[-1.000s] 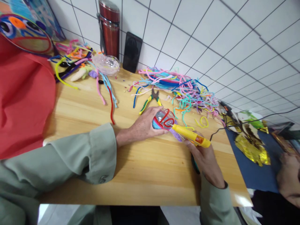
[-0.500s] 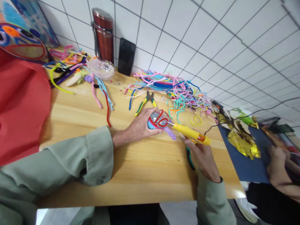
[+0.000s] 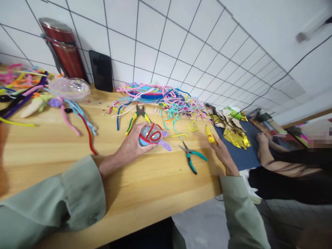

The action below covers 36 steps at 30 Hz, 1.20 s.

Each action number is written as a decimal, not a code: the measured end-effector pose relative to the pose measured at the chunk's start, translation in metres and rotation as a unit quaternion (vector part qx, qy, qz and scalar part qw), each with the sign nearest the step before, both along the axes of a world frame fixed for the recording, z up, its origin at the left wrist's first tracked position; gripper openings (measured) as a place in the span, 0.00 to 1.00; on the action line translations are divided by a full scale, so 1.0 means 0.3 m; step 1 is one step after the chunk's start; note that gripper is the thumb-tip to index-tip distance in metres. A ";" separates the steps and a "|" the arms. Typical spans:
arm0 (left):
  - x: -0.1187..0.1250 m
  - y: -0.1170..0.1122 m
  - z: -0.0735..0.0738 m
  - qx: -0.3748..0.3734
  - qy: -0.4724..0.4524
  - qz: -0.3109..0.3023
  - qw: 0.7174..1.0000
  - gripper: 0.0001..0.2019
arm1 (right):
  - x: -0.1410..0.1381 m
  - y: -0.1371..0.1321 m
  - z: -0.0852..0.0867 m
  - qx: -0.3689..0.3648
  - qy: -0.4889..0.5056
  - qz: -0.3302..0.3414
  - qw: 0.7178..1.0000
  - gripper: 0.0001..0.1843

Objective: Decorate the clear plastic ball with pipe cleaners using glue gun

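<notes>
Clear ball (image 3: pixel 151 132), partly hidden behind left fingers (image 3: pixel 148 149)

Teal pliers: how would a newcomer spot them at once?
On the wooden table, look between the red-striped ball and the yellow tool, slightly lower in view. The teal pliers lie there, handles spread. Teal handles and a pointed nose distinguish them from the yellow-and-green pliers beyond the ball.
</notes>
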<state>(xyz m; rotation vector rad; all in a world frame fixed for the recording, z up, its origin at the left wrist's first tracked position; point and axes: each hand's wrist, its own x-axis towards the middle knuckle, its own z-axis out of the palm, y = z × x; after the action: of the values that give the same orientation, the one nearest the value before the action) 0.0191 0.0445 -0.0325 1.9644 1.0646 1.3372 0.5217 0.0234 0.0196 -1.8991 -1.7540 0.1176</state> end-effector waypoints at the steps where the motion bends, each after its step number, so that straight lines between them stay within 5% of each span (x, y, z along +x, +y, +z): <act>1: 0.000 -0.001 0.002 -0.006 0.000 0.000 1.000 0.42 | 0.007 0.001 -0.023 -0.012 -0.027 -0.008 1.000 0.27; 7: -0.003 -0.004 0.007 -0.025 0.007 0.000 1.000 0.42 | 0.010 -0.006 -0.092 -0.042 -0.116 -0.043 0.991 0.28; 12: -0.006 -0.003 -0.001 -0.007 0.014 0.000 1.000 0.42 | -0.046 -0.030 -0.029 -0.012 -0.170 -0.044 0.984 0.23; 16: -0.009 -0.004 -0.008 0.008 0.018 0.003 1.000 0.42 | -0.230 0.016 0.047 0.098 -0.141 0.133 0.976 0.14; 20: -0.007 -0.005 -0.010 0.004 0.009 0.009 1.000 0.43 | -0.449 0.105 0.047 0.048 -0.098 0.247 0.963 0.11; 23: -0.003 -0.004 -0.006 0.009 -0.003 0.001 1.000 0.43 | -0.534 0.154 0.005 -0.013 -0.081 0.246 0.966 0.10; 28: 0.002 -0.004 0.000 0.027 -0.007 -0.018 0.999 0.43 | -0.545 0.184 -0.024 -0.029 -0.057 0.221 0.973 0.04; 36: 0.008 -0.001 0.004 0.018 -0.006 -0.031 0.999 0.43 | -0.569 0.071 0.183 0.033 0.091 0.229 0.969 0.06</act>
<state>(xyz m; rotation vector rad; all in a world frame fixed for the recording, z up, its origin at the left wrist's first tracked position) 0.0215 0.0441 -0.0312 1.9958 0.9730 1.3429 0.3510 0.0446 0.0745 -1.3596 -2.0067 0.3846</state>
